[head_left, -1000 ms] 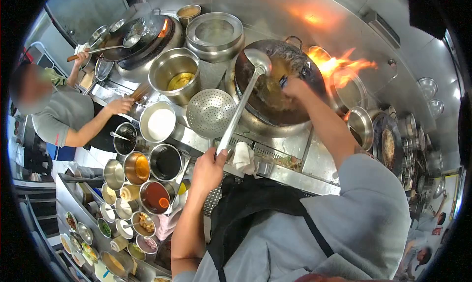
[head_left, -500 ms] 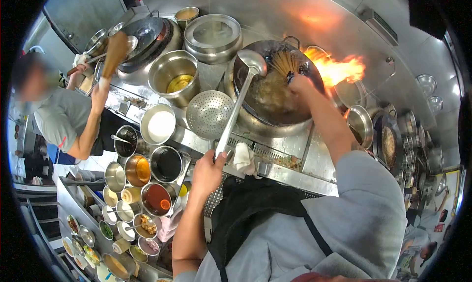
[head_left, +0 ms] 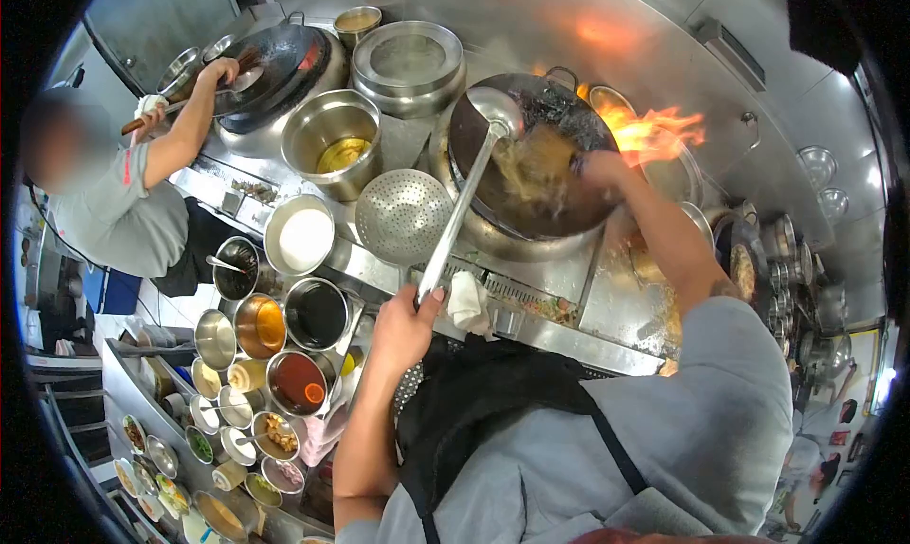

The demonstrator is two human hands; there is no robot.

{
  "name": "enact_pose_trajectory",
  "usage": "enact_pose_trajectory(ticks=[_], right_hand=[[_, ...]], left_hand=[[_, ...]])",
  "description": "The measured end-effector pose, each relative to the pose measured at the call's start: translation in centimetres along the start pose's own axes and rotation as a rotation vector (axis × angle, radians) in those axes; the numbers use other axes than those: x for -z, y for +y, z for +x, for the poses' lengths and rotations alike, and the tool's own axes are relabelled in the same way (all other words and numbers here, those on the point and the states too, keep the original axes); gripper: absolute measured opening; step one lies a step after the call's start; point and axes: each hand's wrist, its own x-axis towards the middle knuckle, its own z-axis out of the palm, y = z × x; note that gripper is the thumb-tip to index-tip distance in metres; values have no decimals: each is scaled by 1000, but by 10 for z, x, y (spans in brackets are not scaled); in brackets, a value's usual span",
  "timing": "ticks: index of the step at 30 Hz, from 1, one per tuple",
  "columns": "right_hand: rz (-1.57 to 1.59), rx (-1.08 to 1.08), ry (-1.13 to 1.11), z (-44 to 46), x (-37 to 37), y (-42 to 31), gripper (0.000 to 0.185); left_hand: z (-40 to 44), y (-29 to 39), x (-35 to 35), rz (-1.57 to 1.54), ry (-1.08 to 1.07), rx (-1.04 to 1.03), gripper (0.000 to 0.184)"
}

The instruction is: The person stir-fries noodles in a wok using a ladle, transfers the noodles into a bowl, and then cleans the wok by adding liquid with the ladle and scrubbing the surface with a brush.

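Observation:
My left hand (head_left: 403,331) is closed round the handle of a long metal ladle (head_left: 464,208), whose bowl rests at the left side of a large dark wok (head_left: 483,193). Inside the wok, my right hand (head_left: 602,174) grips a bamboo brush (head_left: 542,160), blurred by motion, over brownish liquid. The fingers of that hand are smeared. Beside the wok on the left lies a perforated strainer (head_left: 405,217). A white cloth (head_left: 467,302) sits on the stove's front edge below it.
Flames (head_left: 659,136) rise right of the wok. A pot of yellow liquid (head_left: 332,136) and a lidded pot (head_left: 409,65) stand left. Several sauce containers (head_left: 297,383) fill the lower left. A co-worker (head_left: 123,212) reaches over another wok (head_left: 275,70).
My right hand has moved slightly right and down, and the brush now lies lower, its bristles swept leftward. The co-worker's raised brush has gone down into the other wok. My left hand has hardly moved.

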Motion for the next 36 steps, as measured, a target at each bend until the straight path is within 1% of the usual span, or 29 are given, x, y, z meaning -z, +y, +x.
enact_pose_trajectory(ticks=[1,2,3,4,6,9,10,13,14,15,16,18,19,20,23,24,26,29,30,32,33,35,36], right_hand=[[102,-183,180,8,-3,8,24],[58,-210,213,5,-7,4,26],[17,-236,251,4,-10,-1,30],[-34,-140,106,-1,-15,-3,35],[-140,59,-177,-18,2,-18,47],[42,-206,74,-14,21,7,52],[-5,-292,64,-18,30,4,48],[-218,-166,-223,-50,51,-17,41],[-313,21,-319,-53,27,-5,34],[-354,137,-333,-68,18,-4,37],[-371,215,-274,-74,20,3,36],[-345,88,-264,-79,39,5,36],[-303,-121,-306,-66,57,5,35],[-296,-260,-112,-51,54,13,32],[-277,-261,-87,-40,59,10,32],[-282,-139,-120,-75,75,-8,34],[-489,105,-484,-108,68,-14,44],[-58,-18,-271,-174,92,-26,59],[3,-63,-111,-184,86,-28,60],[124,-150,217,-195,80,-28,63],[187,-156,249,-188,72,-31,64],[309,-164,316,-154,45,-44,67],[281,-176,222,-134,30,-43,66]], left_hand=[[2,1,-2,-7,-4,1,42],[2,10,2,-12,-66,43,47],[2,12,4,2,-67,41,47],[3,13,5,18,-72,40,47],[10,13,6,52,-70,30,46],[19,14,4,127,-112,-4,42],[24,11,-2,163,-90,-31,40],[41,12,-5,232,-49,-108,34],[48,15,-6,246,-45,-136,32],[59,19,-7,293,-57,-142,31],[71,23,-9,339,-64,-147,30],[91,30,-16,425,-77,-159,29],[103,34,-21,462,-76,-174,30],[112,38,-26,501,-71,-193,30],[135,43,-38,556,-77,-162,31],[140,34,-45,564,-67,-200,32],[152,19,-55,575,-36,-289,33],[152,33,-43,-312,-565,313,37],[152,39,-37,-491,-675,446,40],[157,47,-35,-571,-727,490,39],[157,49,-35,-608,-757,520,39],[171,45,-43,-554,-750,513,38],[180,41,-46,-521,-765,520,37]])
